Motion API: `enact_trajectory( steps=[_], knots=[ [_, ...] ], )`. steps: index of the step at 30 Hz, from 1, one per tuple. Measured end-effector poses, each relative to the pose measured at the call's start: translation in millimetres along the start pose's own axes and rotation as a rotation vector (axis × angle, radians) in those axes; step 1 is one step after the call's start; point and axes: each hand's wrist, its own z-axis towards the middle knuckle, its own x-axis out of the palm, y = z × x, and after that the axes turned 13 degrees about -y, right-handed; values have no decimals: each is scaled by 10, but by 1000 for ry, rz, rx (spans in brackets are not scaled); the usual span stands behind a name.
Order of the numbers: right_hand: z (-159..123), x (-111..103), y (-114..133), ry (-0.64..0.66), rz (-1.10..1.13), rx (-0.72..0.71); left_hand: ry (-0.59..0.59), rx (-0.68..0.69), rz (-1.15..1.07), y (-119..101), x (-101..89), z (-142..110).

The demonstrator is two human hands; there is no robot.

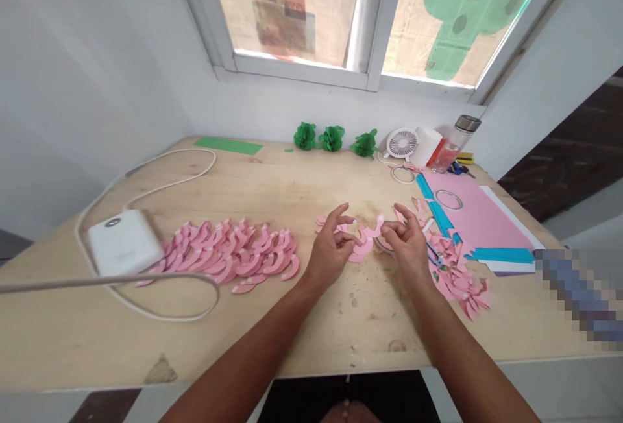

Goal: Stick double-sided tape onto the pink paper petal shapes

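Note:
A curved pink paper piece (pixel 372 231) is between my two hands above the middle of the table. My left hand (pixel 327 255) pinches near its left end, the index finger held away and a small white bit (pixel 354 222) at a fingertip. On the other side, my right hand (pixel 407 241) has thumb and fingertips closed at the piece's upper right end. More pink paper lies behind and below the hands, partly hidden by them. To the left, many overlapping curved pink paper pieces (pixel 243 257) with pale ends are laid in rows.
Pink scraps (pixel 455 280) lie right of my right hand, with scissors (pixel 433 253) partly covered. Beyond are pink sheets (pixel 491 215), blue strips (pixel 435 209) and a tape roll (pixel 448 200). A white power bank (pixel 125 241) with a looping cable, green paper flowers (pixel 332 139), a fan (pixel 402 143) and a bottle (pixel 452 147) also stand about.

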Motion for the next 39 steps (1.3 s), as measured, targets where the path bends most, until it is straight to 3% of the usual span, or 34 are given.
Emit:
enact_trajectory(
  steps=[7, 16, 21, 27, 39],
  knots=[
    [-10, -14, -37, 25, -24, -40, -24, 25, 71, -3, 4, -5],
    [-63, 24, -99, 78, -101, -113, -15, 317, 294, -88, 40, -105],
    [-114, 68, -140, 106, -108, -133, 14, 359, 333, -57, 75, -145],
    [-119, 72, -128, 97, -127, -147, -24, 255, 256, -65, 61, -128],
    [-79, 43, -98, 74, -132, -133, -87, -96, -87, -66, 42, -23]
  ],
)
